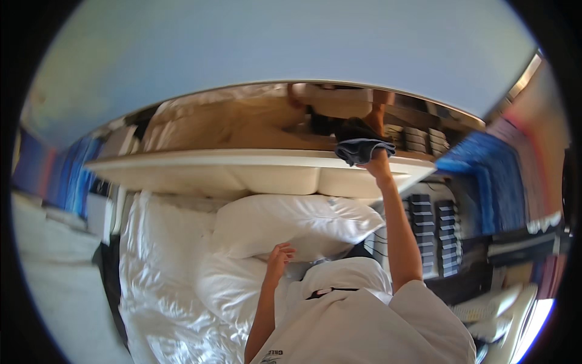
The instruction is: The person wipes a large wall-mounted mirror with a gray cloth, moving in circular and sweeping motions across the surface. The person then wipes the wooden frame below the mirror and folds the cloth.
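My right hand (377,165) is stretched out ahead, closed on a dark blue cloth (365,150). The cloth lies bunched against the top edge of the cream padded headboard (273,177), toward its right end. My left hand (279,259) holds nothing; its fingers are loosely bent and apart. It is above the bed, beside a white pillow (297,219). I cannot tell whether it touches the pillow.
Behind the headboard a mirror strip (242,121) reflects the bed, my arm and the cloth. White rumpled bedding (163,273) covers the bed at left. Dark striped stacked items (422,230) stand right of the bed. Blue patterned curtains (509,176) hang at the right.
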### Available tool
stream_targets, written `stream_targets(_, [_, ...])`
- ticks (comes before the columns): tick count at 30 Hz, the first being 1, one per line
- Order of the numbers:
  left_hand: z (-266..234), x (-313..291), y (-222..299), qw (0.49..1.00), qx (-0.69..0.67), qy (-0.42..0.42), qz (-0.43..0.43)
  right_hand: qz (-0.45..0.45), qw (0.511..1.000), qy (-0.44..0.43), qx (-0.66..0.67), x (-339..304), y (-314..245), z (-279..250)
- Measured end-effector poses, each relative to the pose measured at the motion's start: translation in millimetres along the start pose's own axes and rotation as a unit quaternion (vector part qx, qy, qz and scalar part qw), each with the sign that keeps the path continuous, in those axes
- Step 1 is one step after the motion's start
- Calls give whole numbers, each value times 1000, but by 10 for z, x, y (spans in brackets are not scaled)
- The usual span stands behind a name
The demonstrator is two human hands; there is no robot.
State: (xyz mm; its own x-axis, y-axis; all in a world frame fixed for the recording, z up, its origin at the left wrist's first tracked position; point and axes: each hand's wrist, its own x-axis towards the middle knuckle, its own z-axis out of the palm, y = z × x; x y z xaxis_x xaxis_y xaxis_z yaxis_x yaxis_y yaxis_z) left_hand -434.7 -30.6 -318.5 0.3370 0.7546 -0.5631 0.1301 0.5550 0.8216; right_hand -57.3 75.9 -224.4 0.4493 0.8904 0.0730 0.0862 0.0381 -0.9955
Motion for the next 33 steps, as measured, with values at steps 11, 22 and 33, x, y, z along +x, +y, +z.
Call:
stream_targets(11, [642, 351, 225, 974, 146, -172, 8, -13, 947, 210, -241, -472, -12, -1928])
stream_targets(22, [276, -79, -26, 993, 72, -66, 64, -13, 998, 15, -56, -78, 44, 1908])
stream_targets(33, [-300, -211, 121, 992, -9, 78, 97, 71, 992, -50, -90, 178, -54, 3035])
